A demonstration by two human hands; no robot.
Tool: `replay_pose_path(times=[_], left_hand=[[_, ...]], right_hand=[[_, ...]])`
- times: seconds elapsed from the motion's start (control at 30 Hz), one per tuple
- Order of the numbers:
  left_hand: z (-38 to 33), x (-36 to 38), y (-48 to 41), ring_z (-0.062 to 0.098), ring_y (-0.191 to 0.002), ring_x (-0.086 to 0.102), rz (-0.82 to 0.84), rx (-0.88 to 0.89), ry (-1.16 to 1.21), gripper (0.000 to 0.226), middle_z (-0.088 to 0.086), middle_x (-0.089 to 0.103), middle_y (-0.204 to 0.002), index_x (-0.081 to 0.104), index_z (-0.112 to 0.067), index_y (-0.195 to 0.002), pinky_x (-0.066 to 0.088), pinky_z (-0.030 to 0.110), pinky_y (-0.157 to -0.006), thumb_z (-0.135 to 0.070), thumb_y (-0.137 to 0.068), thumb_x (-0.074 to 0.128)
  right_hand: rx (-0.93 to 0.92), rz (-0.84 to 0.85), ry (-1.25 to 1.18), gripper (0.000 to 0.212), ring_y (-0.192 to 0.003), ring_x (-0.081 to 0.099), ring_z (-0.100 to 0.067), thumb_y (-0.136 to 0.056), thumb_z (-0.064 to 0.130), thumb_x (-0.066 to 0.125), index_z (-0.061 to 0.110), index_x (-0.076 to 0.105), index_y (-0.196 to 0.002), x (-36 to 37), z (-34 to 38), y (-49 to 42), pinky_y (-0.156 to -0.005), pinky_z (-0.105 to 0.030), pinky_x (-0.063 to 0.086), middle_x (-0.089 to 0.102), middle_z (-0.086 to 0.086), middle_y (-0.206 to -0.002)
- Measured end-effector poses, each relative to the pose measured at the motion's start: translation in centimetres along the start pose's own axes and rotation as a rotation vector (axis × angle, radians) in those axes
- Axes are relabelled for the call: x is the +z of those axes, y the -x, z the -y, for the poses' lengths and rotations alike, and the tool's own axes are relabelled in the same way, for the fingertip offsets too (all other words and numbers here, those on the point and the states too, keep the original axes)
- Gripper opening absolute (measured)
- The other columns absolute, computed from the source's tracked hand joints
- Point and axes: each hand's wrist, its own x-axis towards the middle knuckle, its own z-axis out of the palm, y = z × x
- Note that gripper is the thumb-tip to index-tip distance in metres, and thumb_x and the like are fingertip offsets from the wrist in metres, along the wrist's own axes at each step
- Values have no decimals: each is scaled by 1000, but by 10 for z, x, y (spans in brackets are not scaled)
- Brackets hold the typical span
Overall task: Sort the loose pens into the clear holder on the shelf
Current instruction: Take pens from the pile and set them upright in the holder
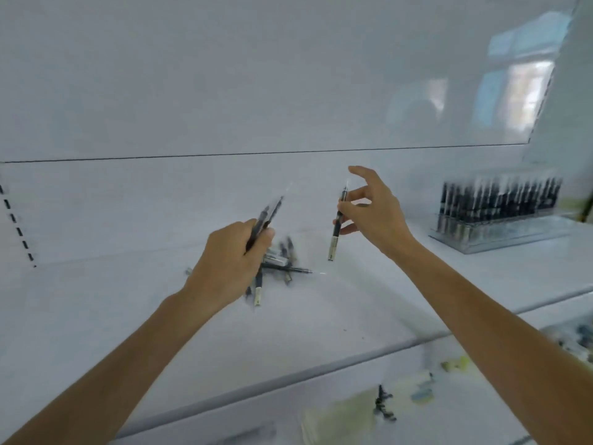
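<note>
above the shelf (96,316) our left hand (229,261) grips a bunch of pens (268,215); our right hand (373,213) pinches one pen (337,229), other fingers spread.

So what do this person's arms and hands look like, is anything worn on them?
The left hand and right hand are bare: no gloves, rings or watch that I can see. Both forearms are bare too, no sleeve showing down to the picture's edge. The view is slightly blurred, so small marks would not show.
</note>
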Motion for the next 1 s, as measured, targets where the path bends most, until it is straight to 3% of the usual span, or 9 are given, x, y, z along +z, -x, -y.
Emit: replay_pose_path(times=[0.07, 0.17, 0.3, 0.4, 0.53, 0.6, 0.7, 0.83, 1.0], left_hand=[[-29, 33, -10, 9, -39, 44, 43, -49, 92, 36, 6, 51, -58, 55, -3, -78, 36, 13, -39, -32, -96, 45], [-75, 90, -19, 13, -40, 45, 133, -74, 198, 28, 6, 46, -60, 43, -9, -80, 38, 16, -34, -33, -95, 47], [-137, 158, -25, 13, -48, 49, 220, -57, 341, 23, 6, 56, -64, 41, -10, -87, 47, 24, -46, -31, -97, 43], [-179, 209, -26, 10, -52, 51, 278, -33, 341, 26, 1, 63, -71, 46, -11, -84, 43, 24, -54, -31, -99, 37], [-221, 277, -29, 18, -61, 44, 270, -74, 385, 32, 11, 57, -81, 51, 1, -92, 39, 30, -62, -27, -99, 38], [-238, 304, -31, 15, -60, 44, 331, -104, 433, 29, 5, 54, -75, 52, -1, -92, 41, 26, -56, -26, -99, 37], [-255, 328, -38, 9, -53, 46, 400, -71, 435, 20, 0, 56, -71, 45, -14, -86, 39, 18, -46, -27, -99, 38], [-260, 339, -57, 9, -51, 44, 423, -22, 377, 21, 0, 56, -69, 47, -11, -94, 37, 20, -49, -30, -98, 40], [-257, 345, -85, 18, -60, 42, 393, 30, 223, 31, 4, 46, -69, 42, -15, -75, 38, 32, -60, -41, -93, 49]], right_hand=[[23, -34, 38, 56, -70, 67, -27, -86, -4, 56, 24, 42, -133, -46, -7, 4, -56, -28, 57, 54, -6, -93], [66, -83, 110, 54, -64, 66, -23, -86, -4, 58, 20, 42, -131, -119, -18, 12, -55, -31, 59, 52, -5, -90], [124, -156, 195, 52, -61, 66, -24, -86, -1, 61, 19, 42, -130, -213, -34, 27, -59, -37, 60, 51, -6, -88], [141, -185, 249, 53, -67, 67, -27, -86, 2, 63, 21, 41, -131, -278, -50, 43, -59, -37, 59, 53, -11, -97], [196, -206, 300, 54, -64, 68, -23, -85, 0, 65, 21, 42, -129, -357, -71, 64, -61, -39, 60, 57, -12, -97], [209, -247, 335, 55, -65, 68, -23, -85, 0, 64, 21, 41, -130, -388, -77, 66, -60, -38, 60, 58, -13, -97], [176, -320, 339, 61, -68, 69, -27, -85, 0, 64, 24, 38, -134, -416, -85, 60, -61, -40, 60, 59, -14, -99], [114, -327, 318, 59, -71, 69, -27, -85, 0, 64, 24, 39, -133, -418, -102, 31, -59, -36, 60, 57, -9, -92], [53, -275, 293, 54, -68, 67, -30, -84, 1, 65, 23, 40, -128, -403, -118, -17, -50, -26, 56, 53, -7, -90]])
